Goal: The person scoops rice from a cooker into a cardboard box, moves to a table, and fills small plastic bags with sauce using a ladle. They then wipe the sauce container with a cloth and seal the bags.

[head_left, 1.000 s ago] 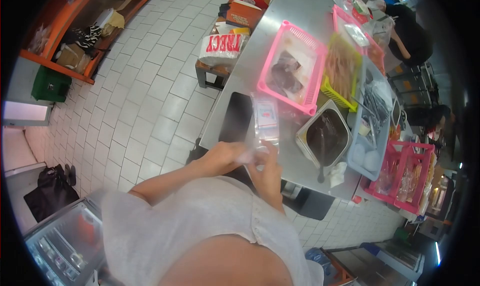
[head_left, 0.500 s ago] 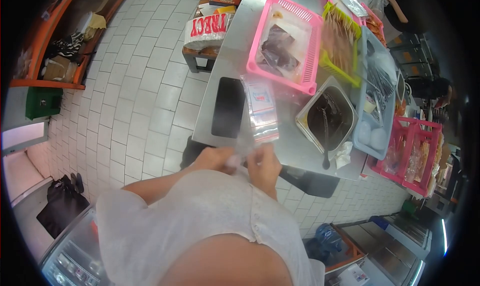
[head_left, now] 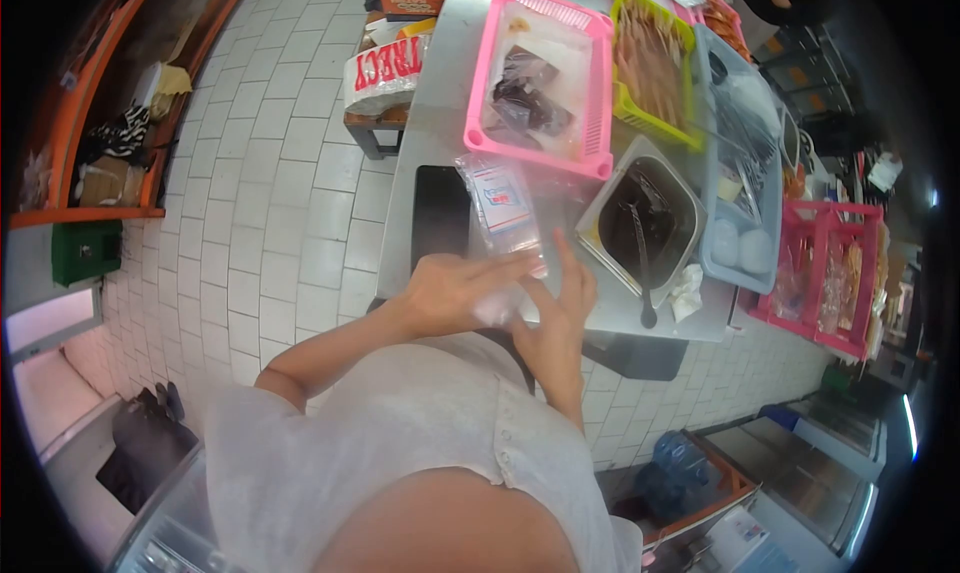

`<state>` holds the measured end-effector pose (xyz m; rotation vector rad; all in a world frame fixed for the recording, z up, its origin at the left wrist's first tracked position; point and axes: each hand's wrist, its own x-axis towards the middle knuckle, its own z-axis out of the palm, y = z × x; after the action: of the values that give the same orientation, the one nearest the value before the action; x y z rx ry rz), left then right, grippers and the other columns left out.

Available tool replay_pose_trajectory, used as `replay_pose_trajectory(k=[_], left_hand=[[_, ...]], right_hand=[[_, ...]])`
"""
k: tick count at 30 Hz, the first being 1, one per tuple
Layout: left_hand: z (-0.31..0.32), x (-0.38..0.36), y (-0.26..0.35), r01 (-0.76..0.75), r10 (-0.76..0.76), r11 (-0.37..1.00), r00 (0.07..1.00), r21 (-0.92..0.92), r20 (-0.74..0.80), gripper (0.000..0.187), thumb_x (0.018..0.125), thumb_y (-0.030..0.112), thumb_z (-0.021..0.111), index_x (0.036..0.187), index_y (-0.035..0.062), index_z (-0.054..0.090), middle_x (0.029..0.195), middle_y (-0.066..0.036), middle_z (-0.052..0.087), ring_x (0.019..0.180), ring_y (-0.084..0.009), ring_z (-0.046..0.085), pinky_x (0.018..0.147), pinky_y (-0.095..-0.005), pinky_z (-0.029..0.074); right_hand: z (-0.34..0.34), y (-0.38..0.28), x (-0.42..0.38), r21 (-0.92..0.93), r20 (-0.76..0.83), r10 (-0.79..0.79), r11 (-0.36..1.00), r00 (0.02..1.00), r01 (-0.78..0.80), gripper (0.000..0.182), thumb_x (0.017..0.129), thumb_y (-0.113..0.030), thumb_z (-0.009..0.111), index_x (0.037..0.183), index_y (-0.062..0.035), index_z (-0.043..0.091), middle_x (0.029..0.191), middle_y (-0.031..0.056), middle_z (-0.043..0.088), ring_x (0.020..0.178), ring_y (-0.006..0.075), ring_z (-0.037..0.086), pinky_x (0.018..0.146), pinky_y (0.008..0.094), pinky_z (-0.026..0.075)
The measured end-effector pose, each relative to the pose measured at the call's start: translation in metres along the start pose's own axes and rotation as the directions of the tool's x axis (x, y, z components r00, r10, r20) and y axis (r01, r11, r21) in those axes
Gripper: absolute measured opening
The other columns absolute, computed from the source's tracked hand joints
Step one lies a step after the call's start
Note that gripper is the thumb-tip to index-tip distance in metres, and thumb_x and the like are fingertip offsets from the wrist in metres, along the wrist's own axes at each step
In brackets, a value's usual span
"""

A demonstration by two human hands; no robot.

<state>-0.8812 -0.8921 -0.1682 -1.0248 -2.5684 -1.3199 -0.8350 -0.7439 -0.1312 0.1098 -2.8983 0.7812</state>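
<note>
Just in front of my body, at the near edge of the metal table, both hands meet over a small clear plastic bag (head_left: 492, 310), blurred and hard to make out. My left hand (head_left: 452, 291) is closed around it at the thumb side, its long fingers reaching right over the end of a pack of clear plastic bags (head_left: 505, 213) with a printed label. Close beside it, my right hand (head_left: 560, 318) has its fingers apart, the index pointing toward the pack. A black phone (head_left: 440, 213) lies left of the pack. To the right stands a metal container of dark sauce (head_left: 640, 213) with a ladle (head_left: 646, 273).
Beyond the pack sits a pink basket (head_left: 484, 73) with dark filled bags. A lime-green basket (head_left: 655, 128) of wooden sticks and a blue tray (head_left: 715, 243) of utensils stand right. A crumpled napkin (head_left: 686, 293) lies by the ladle; a pink rack (head_left: 820, 273) is farther right.
My hands have moved up toward the pack of bags. The right hand's fingers, bent together before, are now spread, and the left fingers have stretched out. The view has shifted slightly.
</note>
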Motion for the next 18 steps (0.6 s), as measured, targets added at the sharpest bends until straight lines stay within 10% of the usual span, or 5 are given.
replay_pose_trajectory(k=[5, 7, 12, 15, 18], left_hand=[[0.019, 0.016, -0.002, -0.198, 0.191, 0.975, 0.978, -0.101, -0.082, 0.054, 0.051, 0.025, 0.077, 0.102, 0.0129, 0.06, 0.099, -0.003, 0.061, 0.068, -0.0199, 0.061, 0.058, -0.0277, 0.05], [0.015, 0.027, 0.002, -0.218, 0.213, 0.965, 0.976, -0.146, -0.045, 0.058, 0.052, 0.027, 0.077, 0.105, 0.0128, 0.06, 0.098, -0.005, 0.061, 0.072, -0.0203, 0.062, 0.058, -0.0275, 0.051], [0.011, 0.046, 0.0, -0.061, 0.053, 0.962, 0.998, -0.267, -0.036, 0.072, 0.05, 0.025, 0.082, 0.114, 0.0052, 0.054, 0.095, -0.009, 0.061, 0.08, -0.0192, 0.062, 0.069, -0.0263, 0.049], [0.009, 0.056, -0.002, 0.003, -0.032, 0.897, 0.998, -0.442, -0.059, 0.079, 0.047, 0.018, 0.084, 0.115, -0.0006, 0.049, 0.094, -0.011, 0.062, 0.084, -0.0167, 0.06, 0.077, -0.0272, 0.045], [0.005, 0.066, -0.012, 0.049, -0.058, 0.836, 0.998, -0.546, 0.002, 0.068, 0.049, 0.017, 0.085, 0.108, 0.0025, 0.054, 0.097, -0.008, 0.061, 0.088, -0.014, 0.058, 0.081, -0.0281, 0.045]], right_hand=[[-0.014, 0.011, -0.011, 0.14, -0.057, 0.12, 0.984, 0.991, -0.111, 0.03, 0.056, 0.0, 0.069, 0.083, -0.0038, 0.056, 0.125, 0.015, 0.038, 0.109, 0.0353, 0.036, 0.089, 0.043, 0.03], [-0.027, 0.02, -0.018, 0.368, -0.281, 0.4, 0.884, 0.872, -0.286, 0.032, 0.062, -0.007, 0.072, 0.085, -0.0027, 0.05, 0.112, 0.0164, 0.042, 0.107, 0.0353, 0.037, 0.089, 0.0414, 0.031], [-0.044, 0.058, -0.021, 0.043, -0.501, 0.619, 0.715, 0.605, -0.698, 0.034, 0.077, -0.02, 0.064, 0.09, 0.0026, 0.043, 0.098, 0.0201, 0.043, 0.093, 0.0372, 0.045, 0.076, 0.0424, 0.037], [-0.048, 0.064, -0.011, 0.158, -0.401, 0.711, 0.675, 0.578, -0.721, 0.032, 0.08, -0.018, 0.06, 0.096, 0.0037, 0.043, 0.097, 0.0235, 0.047, 0.086, 0.0407, 0.05, 0.07, 0.0424, 0.04], [-0.049, 0.073, 0.0, -0.041, -0.335, 0.57, 0.787, 0.75, -0.616, 0.024, 0.079, -0.012, 0.057, 0.1, 0.0001, 0.055, 0.089, 0.023, 0.06, 0.078, 0.0388, 0.057, 0.066, 0.0423, 0.043]])
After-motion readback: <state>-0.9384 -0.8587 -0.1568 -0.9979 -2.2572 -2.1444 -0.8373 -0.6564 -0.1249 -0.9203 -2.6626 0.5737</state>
